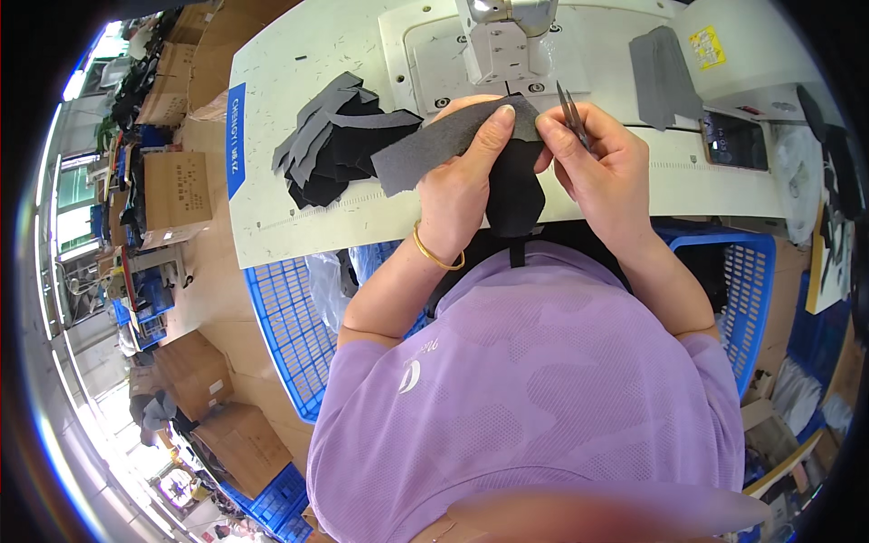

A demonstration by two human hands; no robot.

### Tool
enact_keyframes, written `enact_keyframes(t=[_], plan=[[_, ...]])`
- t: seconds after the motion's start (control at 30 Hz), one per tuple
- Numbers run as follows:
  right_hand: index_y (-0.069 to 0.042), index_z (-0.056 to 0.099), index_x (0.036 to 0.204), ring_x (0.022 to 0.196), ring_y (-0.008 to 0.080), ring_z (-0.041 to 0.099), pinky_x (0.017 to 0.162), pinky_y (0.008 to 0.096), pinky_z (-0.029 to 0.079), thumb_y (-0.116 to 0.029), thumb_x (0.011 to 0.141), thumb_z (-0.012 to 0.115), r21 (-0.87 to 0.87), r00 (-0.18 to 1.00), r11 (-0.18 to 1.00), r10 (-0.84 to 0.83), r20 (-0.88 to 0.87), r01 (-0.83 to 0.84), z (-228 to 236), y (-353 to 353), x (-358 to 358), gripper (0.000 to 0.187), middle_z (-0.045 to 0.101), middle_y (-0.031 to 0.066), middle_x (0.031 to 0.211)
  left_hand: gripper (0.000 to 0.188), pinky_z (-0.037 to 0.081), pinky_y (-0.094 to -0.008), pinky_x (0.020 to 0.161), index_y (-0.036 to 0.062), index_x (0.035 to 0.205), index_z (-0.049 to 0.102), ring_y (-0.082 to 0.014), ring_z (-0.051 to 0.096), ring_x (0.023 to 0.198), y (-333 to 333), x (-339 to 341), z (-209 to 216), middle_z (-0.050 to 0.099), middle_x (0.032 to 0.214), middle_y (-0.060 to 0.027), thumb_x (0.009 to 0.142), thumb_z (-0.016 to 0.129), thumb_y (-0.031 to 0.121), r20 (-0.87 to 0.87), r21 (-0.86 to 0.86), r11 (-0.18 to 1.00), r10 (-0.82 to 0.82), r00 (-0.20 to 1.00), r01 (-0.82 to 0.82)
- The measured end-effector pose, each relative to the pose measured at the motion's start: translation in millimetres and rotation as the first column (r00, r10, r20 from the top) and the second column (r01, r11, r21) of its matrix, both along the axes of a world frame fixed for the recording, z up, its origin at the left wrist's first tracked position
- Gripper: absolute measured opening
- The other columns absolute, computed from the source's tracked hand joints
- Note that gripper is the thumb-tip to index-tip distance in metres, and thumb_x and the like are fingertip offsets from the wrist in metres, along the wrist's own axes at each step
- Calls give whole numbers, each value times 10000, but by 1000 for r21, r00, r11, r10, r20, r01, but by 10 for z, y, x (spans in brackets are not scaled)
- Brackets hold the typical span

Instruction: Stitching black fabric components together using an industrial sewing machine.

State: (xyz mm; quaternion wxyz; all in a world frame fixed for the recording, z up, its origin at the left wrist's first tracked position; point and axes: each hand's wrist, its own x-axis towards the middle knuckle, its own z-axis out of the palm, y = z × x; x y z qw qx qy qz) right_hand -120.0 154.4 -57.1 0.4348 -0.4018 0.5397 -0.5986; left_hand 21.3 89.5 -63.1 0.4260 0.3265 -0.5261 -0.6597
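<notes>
Upper centre: grey-and-black fabric piece; left hand: fingers clamped on it, likely to steady it; right hand: fingers clamped on snips, points up, likely clear of cloth; upper left: fabric pile on desk.

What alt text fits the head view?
A person's left hand holds grey and black fabric at a white machine table; the right hand, at the fabric's edge, grips metal snips. Similar pieces lie piled to the left.
</notes>
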Motion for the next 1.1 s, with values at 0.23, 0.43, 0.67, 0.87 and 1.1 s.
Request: enact_keyframes(t=[0.23,0.43,0.67,0.87,1.1], plan=[[-8,650,922,503,-8,423,449,171,297,-166,952,650,-103,982,991,-102,-161,87,-22,-6,95,162,610,2,645,171,518,-258,527,-32,994,633,-129,622,641,3,-40,-16,662,828,-77,948,624,133,-46,54,995,86,995,-83],[-8,647,914,503,-5,428,451,173,306,-163,946,658,-119,977,987,-129,-169,109,-30,-21,83,159,604,-6,649,170,529,-266,528,-37,977,640,-134,620,635,29,-80,35,659,811,-82,941,634,128,-72,112,987,123,990,-114],[-6,642,884,505,9,471,461,188,347,-203,966,620,-109,990,989,-111,-88,102,-21,8,75,215,643,17,645,161,498,-230,558,-24,963,665,-101,609,658,18,-71,73,667,827,-61,936,650,134,-39,83,987,143,989,-140],[-1,643,906,477,1,372,435,196,278,-231,996,575,-85,1000,996,-19,20,20,-38,61,23,256,641,12,660,163,463,-203,588,4,996,656,-56,589,705,14,-56,32,671,854,-20,916,693,142,-21,164,974,161,987,-156],[-5,648,902,520,18,486,481,201,360,-210,979,602,-146,972,989,-61,-229,28,-57,29,27,224,640,8,646,155,465,-217,537,-29,949,668,-81,599,658,2,-79,28,670,825,-46,939,646,123,-26,130,980,158,987,-154]])
